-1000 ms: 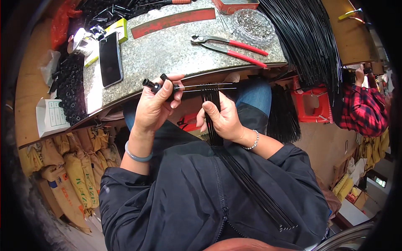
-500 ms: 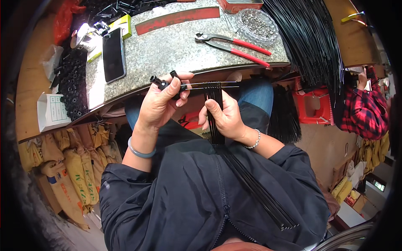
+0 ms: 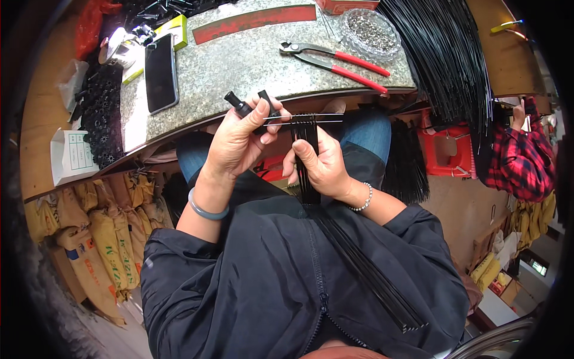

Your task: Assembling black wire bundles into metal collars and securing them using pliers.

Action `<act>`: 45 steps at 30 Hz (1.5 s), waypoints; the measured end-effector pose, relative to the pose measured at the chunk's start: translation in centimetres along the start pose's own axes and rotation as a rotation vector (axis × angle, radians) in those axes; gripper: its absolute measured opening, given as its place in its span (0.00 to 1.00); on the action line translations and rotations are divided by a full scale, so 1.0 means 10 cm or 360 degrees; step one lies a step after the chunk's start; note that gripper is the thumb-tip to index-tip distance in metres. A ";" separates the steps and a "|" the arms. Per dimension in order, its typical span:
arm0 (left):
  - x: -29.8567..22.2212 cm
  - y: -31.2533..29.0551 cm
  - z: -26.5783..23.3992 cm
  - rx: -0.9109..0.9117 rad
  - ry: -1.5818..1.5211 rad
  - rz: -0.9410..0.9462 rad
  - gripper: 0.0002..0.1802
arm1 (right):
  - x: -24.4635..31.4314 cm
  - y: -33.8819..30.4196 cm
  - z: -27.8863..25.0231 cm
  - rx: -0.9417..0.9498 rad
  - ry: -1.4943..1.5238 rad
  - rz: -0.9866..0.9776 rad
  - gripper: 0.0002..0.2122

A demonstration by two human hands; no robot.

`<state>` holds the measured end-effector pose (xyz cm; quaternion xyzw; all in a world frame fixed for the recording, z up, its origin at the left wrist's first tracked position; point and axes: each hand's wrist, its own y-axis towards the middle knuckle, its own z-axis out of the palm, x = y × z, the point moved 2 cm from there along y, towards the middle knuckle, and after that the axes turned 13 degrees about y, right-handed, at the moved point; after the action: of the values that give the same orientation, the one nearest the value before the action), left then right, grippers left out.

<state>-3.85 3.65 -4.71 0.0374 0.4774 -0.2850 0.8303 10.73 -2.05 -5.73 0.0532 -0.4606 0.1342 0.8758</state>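
My left hand (image 3: 239,134) closes its fingers round black plastic tube pieces; one stepped tube (image 3: 238,104) and a slimmer tube (image 3: 268,103) poke up past the thumb. Close beside it, my right hand (image 3: 323,169) grips a bundle of thin black rods (image 3: 306,143), thumb in front. The rods hang down over my dark jacket, their lower ends (image 3: 412,323) fanned slightly. Two thin metal wires (image 3: 327,118) run crosswise through the rods' upper ends. Toward the left hand, the wires reach its fingertips, where I cannot tell how they meet the tubes.
Ahead, the stone-topped bench holds red-handled pincers (image 3: 335,64), a glass dish (image 3: 371,35) of small metal bits, a red strip (image 3: 254,23) and a phone (image 3: 162,75). Long black rods (image 3: 439,54) overhang the right side. Small black parts (image 3: 101,119) lie left. A person in plaid (image 3: 523,158) sits far right.
My left hand has shifted right and slightly up with the tubes, nearer the rods. Its fingers now overlap the wires' left ends. The right hand and its bundle stay almost still.
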 end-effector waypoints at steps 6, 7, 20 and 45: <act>-0.02 0.03 0.08 -0.0060 0.0237 -0.0027 0.18 | 0.00 0.00 -0.01 0.0018 -0.0023 0.0012 0.17; -0.02 0.04 0.08 -0.0084 0.0271 -0.0051 0.18 | 0.00 0.00 -0.01 0.0013 -0.0026 0.0013 0.17; 0.02 0.06 0.06 0.0011 0.0253 -0.0069 0.19 | -0.01 0.02 -0.03 0.0031 -0.0008 0.0018 0.17; 0.15 -0.15 0.11 -0.0008 0.0158 0.0256 0.33 | 0.03 0.03 0.01 0.0104 0.0076 0.0009 0.14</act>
<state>-3.21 1.33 -5.04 0.0874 0.5141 -0.2140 0.8260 10.72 -1.73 -5.43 0.0773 -0.4350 0.1527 0.8840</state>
